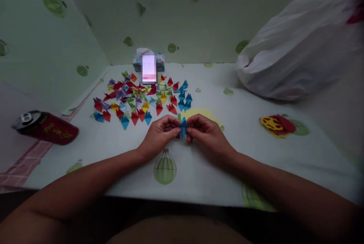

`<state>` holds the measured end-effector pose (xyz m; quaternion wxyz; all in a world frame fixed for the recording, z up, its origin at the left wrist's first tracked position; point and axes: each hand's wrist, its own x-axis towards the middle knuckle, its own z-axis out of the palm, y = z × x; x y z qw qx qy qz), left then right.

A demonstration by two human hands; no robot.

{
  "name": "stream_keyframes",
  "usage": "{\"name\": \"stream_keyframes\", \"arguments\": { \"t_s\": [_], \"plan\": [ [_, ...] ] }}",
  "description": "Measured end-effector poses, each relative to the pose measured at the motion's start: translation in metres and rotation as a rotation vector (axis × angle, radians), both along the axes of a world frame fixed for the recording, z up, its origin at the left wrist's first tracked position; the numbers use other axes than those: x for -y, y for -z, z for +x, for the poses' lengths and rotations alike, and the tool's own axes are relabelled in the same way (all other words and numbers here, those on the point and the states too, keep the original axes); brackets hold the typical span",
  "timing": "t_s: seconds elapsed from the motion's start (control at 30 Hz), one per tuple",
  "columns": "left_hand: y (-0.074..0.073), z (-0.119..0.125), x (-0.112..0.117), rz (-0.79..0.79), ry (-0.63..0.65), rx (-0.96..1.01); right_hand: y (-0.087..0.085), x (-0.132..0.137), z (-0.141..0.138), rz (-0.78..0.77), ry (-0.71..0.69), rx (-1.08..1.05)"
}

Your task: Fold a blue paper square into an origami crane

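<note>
A small blue folded paper crane [183, 127] is pinched between my two hands above the middle of the table. My left hand [165, 130] grips its left side with thumb and fingertips. On the opposite side, my right hand [205, 132] pinches it in the same way, fingers curled. Just behind the hands lies a sheet of yellow paper [206, 114], partly covered by them. Many folded paper cranes [139, 115] in red, blue, yellow, green and purple spread over the table to the left and beyond my hands.
A lit phone [149, 68] leans on a tissue box [160, 62] at the back. The red drink can [52, 127] stands at the left. A white plastic bag [278, 62] fills the back right, with a red and yellow item [274, 124] in front of it.
</note>
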<state>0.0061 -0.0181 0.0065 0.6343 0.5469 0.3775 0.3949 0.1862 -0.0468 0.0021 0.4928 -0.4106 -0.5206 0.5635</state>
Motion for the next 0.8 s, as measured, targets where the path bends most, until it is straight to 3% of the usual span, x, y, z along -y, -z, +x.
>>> {"name": "stream_keyframes", "arguments": {
  "t_s": [0.23,0.53,0.67,0.8],
  "plan": [
    [-0.0026,-0.002,0.0004,-0.036,0.007,-0.008,-0.003,0.001,0.0025,0.004,0.007,0.049],
    [-0.0033,-0.0001,-0.0004,-0.011,-0.031,-0.029,-0.0041,0.004,0.0024,0.117,-0.005,0.167],
    [-0.0021,0.0006,-0.0002,0.035,-0.063,0.011,-0.0042,0.0036,0.0017,0.052,0.027,0.052],
    [-0.0006,0.0005,0.0005,0.106,-0.06,-0.001,-0.0046,0.0044,0.0008,-0.035,-0.023,0.116]
  ]
}}
